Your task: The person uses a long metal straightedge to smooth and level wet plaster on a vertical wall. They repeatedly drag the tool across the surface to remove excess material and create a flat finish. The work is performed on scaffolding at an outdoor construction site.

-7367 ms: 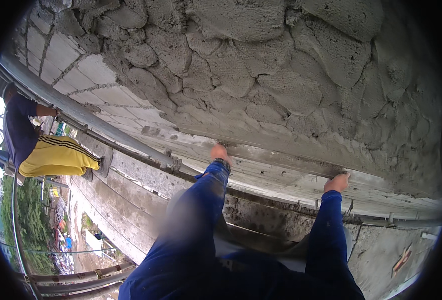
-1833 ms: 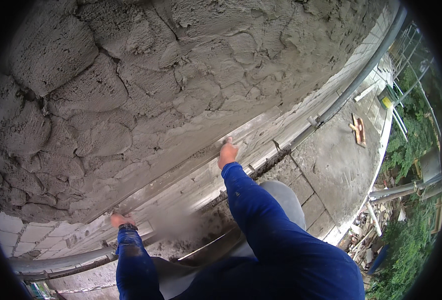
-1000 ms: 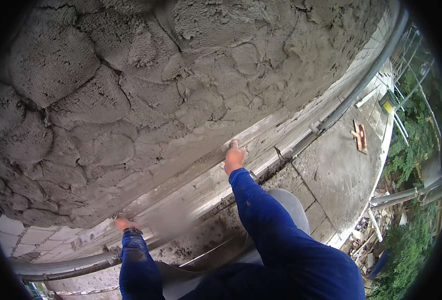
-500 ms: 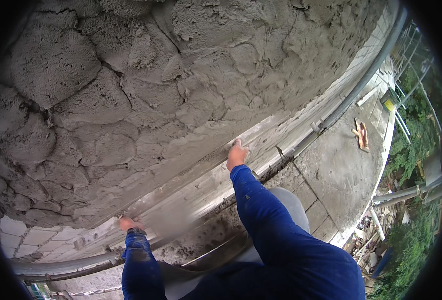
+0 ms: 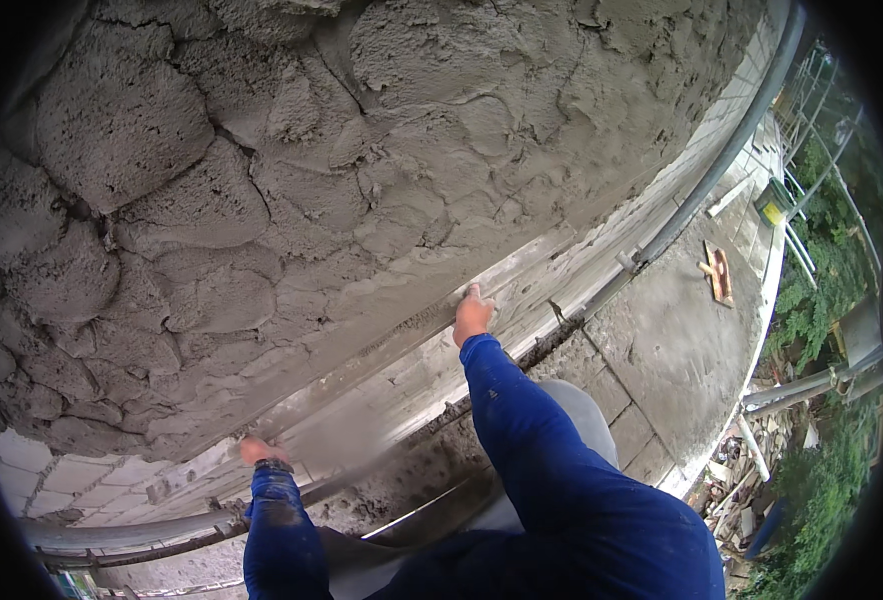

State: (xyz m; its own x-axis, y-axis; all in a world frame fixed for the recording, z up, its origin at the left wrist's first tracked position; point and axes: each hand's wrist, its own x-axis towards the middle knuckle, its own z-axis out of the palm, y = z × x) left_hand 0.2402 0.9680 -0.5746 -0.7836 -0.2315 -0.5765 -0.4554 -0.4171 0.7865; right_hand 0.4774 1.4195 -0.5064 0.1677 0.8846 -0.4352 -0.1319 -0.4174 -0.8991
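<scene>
A thick, lumpy coat of wet grey mortar (image 5: 292, 200) covers the wall in front of me. Along its lower edge runs a long, straight, mortar-smeared straightedge (image 5: 517, 263), slanting up to the right. My left hand (image 5: 259, 450) is closed on the straightedge near its lower left part. Farther up to the right, my right hand (image 5: 473, 315) grips the same bar, thumb side showing and the other fingers mostly hidden. Bare pale blocks (image 5: 92, 482) show beneath the mortar.
A grey scaffold pipe (image 5: 707, 190) runs along the wall. On the platform boards (image 5: 662, 350) to the right lies a plastering float (image 5: 719, 275), with a dark bucket with yellow on it (image 5: 773, 203) beyond. Past the platform edge are rubble (image 5: 737, 470) and greenery (image 5: 822, 490).
The view has shifted slightly. Both hands stay on the straightedge, with barely any movement along the wall.
</scene>
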